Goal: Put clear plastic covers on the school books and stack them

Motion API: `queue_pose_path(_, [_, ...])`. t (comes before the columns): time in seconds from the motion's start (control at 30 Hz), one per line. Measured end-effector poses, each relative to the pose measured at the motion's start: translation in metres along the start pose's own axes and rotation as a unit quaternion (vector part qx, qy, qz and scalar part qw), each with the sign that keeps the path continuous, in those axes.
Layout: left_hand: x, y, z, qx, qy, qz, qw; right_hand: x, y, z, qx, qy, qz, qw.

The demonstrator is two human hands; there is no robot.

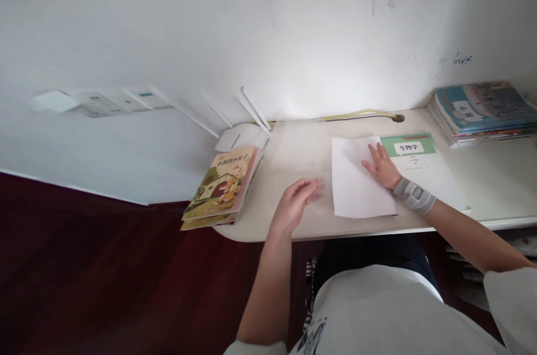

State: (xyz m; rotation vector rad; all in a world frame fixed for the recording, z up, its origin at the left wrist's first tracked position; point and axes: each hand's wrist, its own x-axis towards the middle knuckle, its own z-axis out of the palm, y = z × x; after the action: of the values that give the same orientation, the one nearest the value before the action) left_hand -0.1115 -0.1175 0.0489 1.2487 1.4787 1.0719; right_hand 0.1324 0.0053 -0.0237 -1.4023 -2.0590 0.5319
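My right hand [381,166], with a grey wrist brace [414,195] above it, lies flat on a white sheet of paper [354,177]. Its fingertips reach the edge of a green-and-white biology textbook [413,159], which the sheet partly overlaps. My left hand [296,204] is over the cream desk [293,154] just left of the sheet, fingers loosely curled and slightly blurred. It holds nothing and does not appear to touch the paper.
An illustrated picture book [220,184] overhangs the desk's left end beside a white router [243,137] with several antennas. A stack of textbooks [482,114] stands at the right against the wall. A cable [356,114] runs into a desk grommet. Dark wood flooring lies below left.
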Motion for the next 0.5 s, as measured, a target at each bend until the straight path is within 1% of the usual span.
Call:
queue_pose_path(0.03, [0.002,0.006,0.002,-0.073,-0.029,0.019,0.997,-0.008,-0.001,-0.003,0.038,0.009,0.009,0.999])
queue_pose_path(0.07, [0.004,0.012,0.007,-0.112,-0.057,0.041,0.991,-0.016,-0.002,-0.007,0.076,0.021,0.026,0.997])
queue_pose_path(0.13, [0.010,0.025,0.024,-0.118,-0.102,0.088,0.984,-0.028,-0.005,-0.017,0.146,0.047,0.078,0.985])
queue_pose_path(0.23, [0.023,0.041,0.055,-0.103,-0.133,0.157,0.973,-0.039,-0.012,-0.029,0.221,0.059,0.153,0.961])
queue_pose_path(0.3, [0.034,0.045,0.074,-0.114,-0.115,0.196,0.967,-0.044,-0.019,-0.031,0.242,0.041,0.163,0.956])
queue_pose_path(0.37, [0.044,0.042,0.087,-0.089,-0.058,0.227,0.968,-0.047,-0.027,-0.028,0.236,0.014,0.151,0.960])
queue_pose_path(0.4, [0.048,0.038,0.092,-0.033,-0.026,0.243,0.969,-0.049,-0.030,-0.026,0.227,-0.001,0.140,0.964])
queue_pose_path(0.43, [0.051,0.033,0.095,0.049,0.002,0.257,0.965,-0.049,-0.033,-0.023,0.217,-0.014,0.127,0.968])
queue_pose_path(0.47, [0.053,0.027,0.097,0.135,0.024,0.260,0.956,-0.048,-0.035,-0.021,0.207,-0.027,0.113,0.971])
queue_pose_path(0.5, [0.054,0.021,0.099,0.221,0.021,0.267,0.938,-0.046,-0.036,-0.019,0.199,-0.038,0.099,0.974])
